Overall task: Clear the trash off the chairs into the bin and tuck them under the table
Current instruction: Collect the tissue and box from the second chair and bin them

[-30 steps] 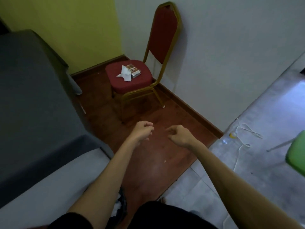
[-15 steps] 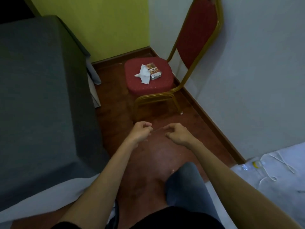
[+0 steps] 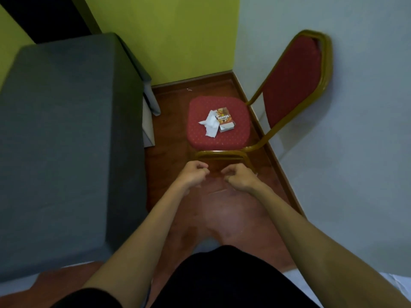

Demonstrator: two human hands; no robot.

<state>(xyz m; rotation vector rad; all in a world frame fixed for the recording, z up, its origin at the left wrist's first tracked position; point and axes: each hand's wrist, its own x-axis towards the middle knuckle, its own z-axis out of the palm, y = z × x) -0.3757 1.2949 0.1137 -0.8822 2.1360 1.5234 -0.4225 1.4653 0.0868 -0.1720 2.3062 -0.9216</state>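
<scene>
A red padded chair [image 3: 235, 138] with a gold metal frame stands in the corner, its back against the white wall. On its seat lie a crumpled white tissue [image 3: 210, 123] and a small printed snack box [image 3: 225, 120], touching each other. My left hand [image 3: 194, 175] and my right hand [image 3: 239, 177] hover side by side just in front of the seat's front edge, both loosely curled with nothing in them. A table under a grey cloth [image 3: 66, 138] fills the left side. No bin is in view.
A green wall [image 3: 173, 36] and a white wall [image 3: 355, 130] meet behind the chair. A strip of brown wooden floor [image 3: 222, 207] runs between the table and the white wall. The grey cloth hangs down beside the chair.
I have moved closer to the chair, which now sits larger and more central in view. Both hands keep the same curled pose in front of me.
</scene>
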